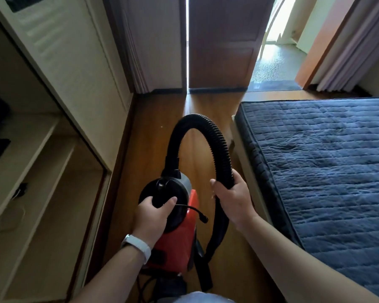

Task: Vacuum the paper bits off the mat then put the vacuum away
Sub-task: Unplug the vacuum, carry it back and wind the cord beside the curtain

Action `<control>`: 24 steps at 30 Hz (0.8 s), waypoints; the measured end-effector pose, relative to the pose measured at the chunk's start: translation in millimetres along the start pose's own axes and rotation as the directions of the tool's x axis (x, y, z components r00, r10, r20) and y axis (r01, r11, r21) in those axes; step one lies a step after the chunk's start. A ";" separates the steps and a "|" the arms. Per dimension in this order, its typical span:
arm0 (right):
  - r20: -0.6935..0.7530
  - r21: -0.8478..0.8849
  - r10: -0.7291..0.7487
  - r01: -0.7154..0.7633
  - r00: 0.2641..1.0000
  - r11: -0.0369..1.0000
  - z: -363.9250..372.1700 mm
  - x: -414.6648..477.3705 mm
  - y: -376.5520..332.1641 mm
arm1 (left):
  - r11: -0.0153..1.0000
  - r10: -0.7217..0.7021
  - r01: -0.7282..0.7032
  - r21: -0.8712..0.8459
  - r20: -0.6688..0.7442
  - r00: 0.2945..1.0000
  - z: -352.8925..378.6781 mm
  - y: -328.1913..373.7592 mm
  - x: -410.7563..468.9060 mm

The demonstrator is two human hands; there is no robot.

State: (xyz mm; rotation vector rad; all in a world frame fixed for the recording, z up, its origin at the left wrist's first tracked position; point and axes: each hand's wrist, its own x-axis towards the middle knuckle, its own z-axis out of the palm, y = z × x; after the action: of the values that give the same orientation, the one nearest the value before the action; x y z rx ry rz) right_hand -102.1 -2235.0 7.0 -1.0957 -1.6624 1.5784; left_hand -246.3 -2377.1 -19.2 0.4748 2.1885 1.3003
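A small red vacuum [175, 246] with a black round end hangs above the wooden floor in the lower middle. My left hand [152, 219], with a white band on its wrist, grips the vacuum's black handle. The black ribbed hose [206, 125] arches up from the vacuum and comes down on the right. My right hand [233, 199] is closed around the hose's lower part. The nozzle end trails down below my right hand. A dark blue quilted mat [328, 154] lies on the right; I see no paper bits on it.
An open cream cabinet with shelves [37, 171] stands on the left, its door [75, 68] swung out. A brown door [223, 40] is ahead, with a lit doorway [273, 55] to its right. A strip of wooden floor [153, 132] runs between cabinet and mat.
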 end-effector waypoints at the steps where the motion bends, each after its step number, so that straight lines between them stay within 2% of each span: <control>1: -0.031 -0.023 -0.004 0.004 1.000 1.000 4.6 16.9 -5.2 | 1.000 0.005 -0.005 -0.006 0.024 1.000 -0.6 6.0 19.7; 4: -0.095 -0.087 -0.019 0.010 0.995 0.996 18.5 64.3 -24.4 | 0.999 0.039 -0.038 -0.016 0.074 0.996 -2.7 27.0 78.7; 7: -0.153 -0.081 -0.037 0.025 0.988 0.996 31.9 106.9 -38.3 | 0.996 0.087 -0.089 0.013 0.095 0.992 -3.4 49.9 135.8; 15: -0.233 -0.071 -0.012 -0.004 0.972 0.997 48.9 179.7 -47.6 | 0.955 0.226 -0.242 0.171 0.107 0.968 -2.0 101.3 232.2; 19: -0.234 -0.031 0.010 -0.017 0.972 0.999 50.2 232.0 -46.6 | 0.949 0.209 -0.236 0.208 0.144 0.967 12.8 114.4 283.8; 24: -0.201 0.011 0.053 -0.052 0.978 0.999 53.8 310.0 -38.1 | 0.966 0.136 -0.163 0.202 0.139 0.981 39.6 127.1 346.7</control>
State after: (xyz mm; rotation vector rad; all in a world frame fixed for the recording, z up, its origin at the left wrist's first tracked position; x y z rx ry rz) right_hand -305.0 -1991.7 1.2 -1.2621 -1.5051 1.4501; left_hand -492.7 -2099.2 -16.9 0.7970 2.2321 1.0832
